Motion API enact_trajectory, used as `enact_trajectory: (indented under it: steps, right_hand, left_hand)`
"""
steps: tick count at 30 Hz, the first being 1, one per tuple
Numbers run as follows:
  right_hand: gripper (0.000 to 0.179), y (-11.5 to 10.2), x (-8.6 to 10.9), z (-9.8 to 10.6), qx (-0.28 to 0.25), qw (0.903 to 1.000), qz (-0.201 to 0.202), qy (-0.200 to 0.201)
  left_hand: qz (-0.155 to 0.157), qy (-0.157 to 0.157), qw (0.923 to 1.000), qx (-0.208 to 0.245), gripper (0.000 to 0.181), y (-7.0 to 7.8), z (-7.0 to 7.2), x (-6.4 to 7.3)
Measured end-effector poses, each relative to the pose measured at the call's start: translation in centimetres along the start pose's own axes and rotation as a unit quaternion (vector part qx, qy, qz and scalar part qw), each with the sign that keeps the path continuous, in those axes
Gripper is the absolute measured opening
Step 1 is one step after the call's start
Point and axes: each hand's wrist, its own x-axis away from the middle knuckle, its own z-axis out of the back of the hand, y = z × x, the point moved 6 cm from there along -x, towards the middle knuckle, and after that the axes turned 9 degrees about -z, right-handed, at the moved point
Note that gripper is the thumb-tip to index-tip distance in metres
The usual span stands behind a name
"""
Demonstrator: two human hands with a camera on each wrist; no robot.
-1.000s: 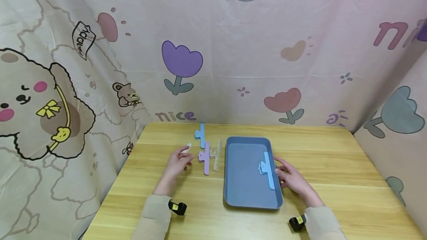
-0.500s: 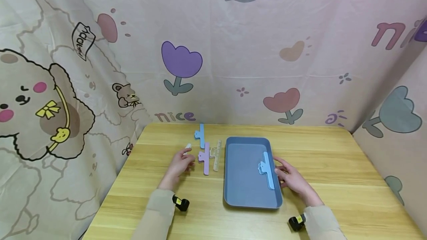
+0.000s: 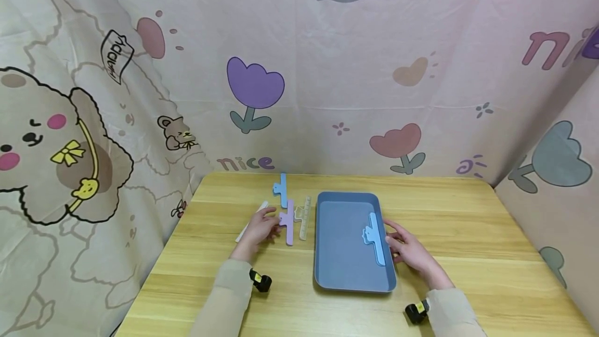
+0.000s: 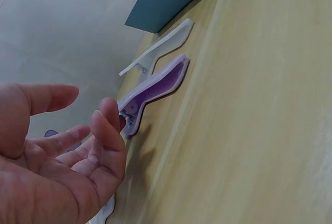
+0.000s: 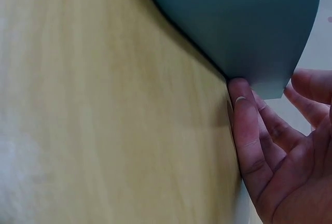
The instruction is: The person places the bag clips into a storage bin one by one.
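Bench: wood-topped, carrying everything; the loose clips lie on its left half, the tray just right of its middle (image 3: 458, 222).
Tray: grey-blue tray (image 3: 343, 243), long sides running away from the person, between the two hands.
Right hand: against the tray's right outer wall (image 3: 412, 251); fingers fairly straight, touching low on the wall, thumb near the rim; well apart from the loose clips.
Left hand: palm partly turned up, thumb apart from the loosely bent fingers, pinching nothing that shows (image 3: 261, 227).
Blue clip in tray: inside the right wall, its bar roughly along that wall (image 3: 376, 239).
Purple clip: on the bench, just right of the left hand's fingertips (image 3: 290, 222); bar runs near to far, about in line with the tray's long side, grip tab pointing left at those fingers. The left hand is clearly the nearer one; whether a fingertip touches the tab, I cannot tell.
Clear clip: between purple clip and tray, slightly slanted (image 3: 305, 220).
White clip: slanting on the left, partly hidden by the left hand (image 3: 241, 235).
Far blue clip: beyond the purple one, near the back edge (image 3: 283, 191).
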Motion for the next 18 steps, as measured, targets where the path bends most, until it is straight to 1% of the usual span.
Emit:
enact_trajectory:
  steps: [4,9,10,14,18]
  right_hand:
    - [0.053,0.0,0.0,0.0,0.000,1.0000,0.004,-0.002]
    - [0.054,0.1,0.0,0.0,-0.005,1.0000,0.002,-0.004]
    - [0.054,0.1,0.0,0.0,-0.002,0.9999,0.006,-0.008]
    - [0.053,0.2,-0.1,0.0,-0.002,1.0000,0.002,-0.005]
    - [0.053,0.2,-0.1,0.1,0.001,1.0000,0.000,-0.005]
  left_hand:
    - [-0.003,-0.006,1.0000,-0.004,0.052,-0.3,-0.3,-0.2]
    - [-0.005,-0.002,1.0000,-0.006,0.052,-0.8,-0.6,-0.3]
    - [-0.009,-0.003,0.9999,-0.009,0.051,-0.8,-0.7,-0.4]
    - [-0.014,-0.004,0.9998,-0.014,0.051,-1.0,-1.0,-0.5]
    - [-0.009,0.001,0.9999,-0.014,0.051,-1.2,-1.1,-0.5]
